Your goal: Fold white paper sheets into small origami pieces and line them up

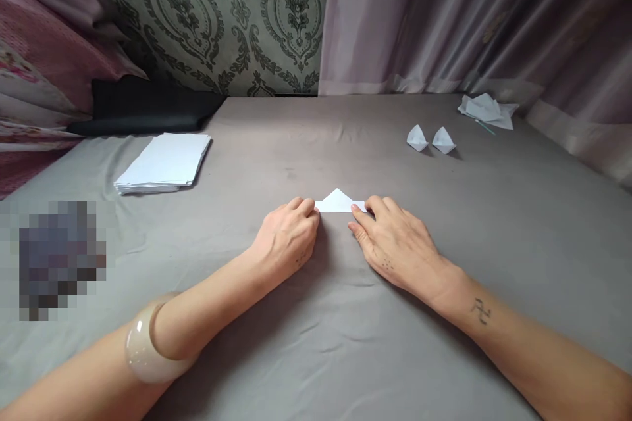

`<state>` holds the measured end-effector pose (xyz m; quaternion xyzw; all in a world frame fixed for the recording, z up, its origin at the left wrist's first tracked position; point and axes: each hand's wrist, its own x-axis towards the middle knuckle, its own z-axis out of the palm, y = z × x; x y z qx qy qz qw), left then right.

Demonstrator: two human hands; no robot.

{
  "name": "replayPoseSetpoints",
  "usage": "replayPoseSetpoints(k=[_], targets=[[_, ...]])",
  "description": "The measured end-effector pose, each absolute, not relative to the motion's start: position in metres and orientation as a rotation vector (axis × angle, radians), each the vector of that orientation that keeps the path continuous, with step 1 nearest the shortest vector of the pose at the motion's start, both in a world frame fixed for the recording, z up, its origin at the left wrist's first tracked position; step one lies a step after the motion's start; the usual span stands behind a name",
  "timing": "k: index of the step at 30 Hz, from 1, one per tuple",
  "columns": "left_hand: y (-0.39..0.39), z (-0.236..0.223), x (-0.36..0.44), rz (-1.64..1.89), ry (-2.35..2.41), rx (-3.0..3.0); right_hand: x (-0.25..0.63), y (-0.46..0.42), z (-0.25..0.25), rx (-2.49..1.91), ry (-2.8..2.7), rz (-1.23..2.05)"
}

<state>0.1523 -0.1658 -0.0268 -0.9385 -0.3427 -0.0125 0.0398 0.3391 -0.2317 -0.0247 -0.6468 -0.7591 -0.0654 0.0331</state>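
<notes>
Here's the broad grey sheet (316,145), black cloth (148,105) at its far left, then the chunky paper stack (165,161). Now the hands: the left hand (289,230) has its fingers curled closed over one end of the folded paper (337,202); the right hand (395,237) has a fingertip on the other end, thumb apart, and I can't tell whether it's pinching. Far right, a loose paper pile (486,110); nearer, two small folded shapes (417,138) stand finished, by the look of them. The piece between the hands, mid-sheet, seems only partway: creased into a peak above a band, but flat, its body unopened. Long axis running left to right, peak pointing away from the person, towards the wall!
</notes>
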Motion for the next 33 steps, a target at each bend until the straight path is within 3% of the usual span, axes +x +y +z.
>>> replayPoseSetpoints(k=[11, 18, 33], targets=[[-0.144, -0.031, 0.149, -0.321, -1.053, -3.005, 0.354, -0.228, -0.027, -1.912, -2.257, -0.130], [-0.137, -0.036, 0.156, -0.191, -0.777, -2.913, 0.365, -0.216, -0.041, -1.804, -1.797, 0.155], [-0.145, -0.026, 0.169, -0.882, -1.744, -3.040, 0.357, -0.214, -0.033, -1.428, -1.171, 0.908]])
